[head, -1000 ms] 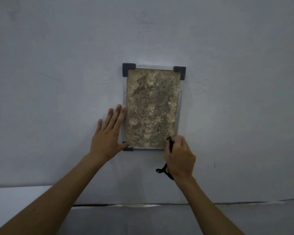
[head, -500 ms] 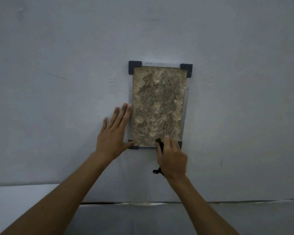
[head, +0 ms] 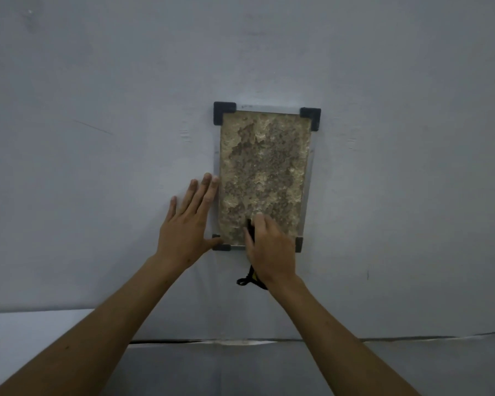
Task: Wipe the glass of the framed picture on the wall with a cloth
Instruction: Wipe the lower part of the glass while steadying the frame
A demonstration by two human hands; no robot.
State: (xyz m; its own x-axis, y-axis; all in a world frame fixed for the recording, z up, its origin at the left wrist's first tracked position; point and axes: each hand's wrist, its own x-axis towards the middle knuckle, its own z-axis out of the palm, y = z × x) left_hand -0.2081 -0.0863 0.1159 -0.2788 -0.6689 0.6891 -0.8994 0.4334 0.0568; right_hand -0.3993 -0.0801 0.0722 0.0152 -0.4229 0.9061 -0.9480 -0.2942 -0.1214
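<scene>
A framed picture point(head: 265, 155) with a mottled brown image and dark corner brackets hangs on the grey wall. My left hand point(head: 187, 224) lies flat on the wall against the frame's lower left edge, fingers spread. My right hand point(head: 269, 247) is closed around a dark cloth point(head: 249, 228) and presses it on the glass near the bottom middle. A black and yellow end of the cloth point(head: 247, 278) hangs below my wrist. Most of the cloth is hidden under my palm.
The plain grey wall point(head: 97, 138) surrounds the picture. A white ledge point(head: 40, 324) runs along the lower left, and a thin dark seam point(head: 183, 341) crosses the wall below it.
My right hand has slid the cloth leftward along the bottom of the glass, from the lower right corner towards the middle. My left hand has stayed beside the frame.
</scene>
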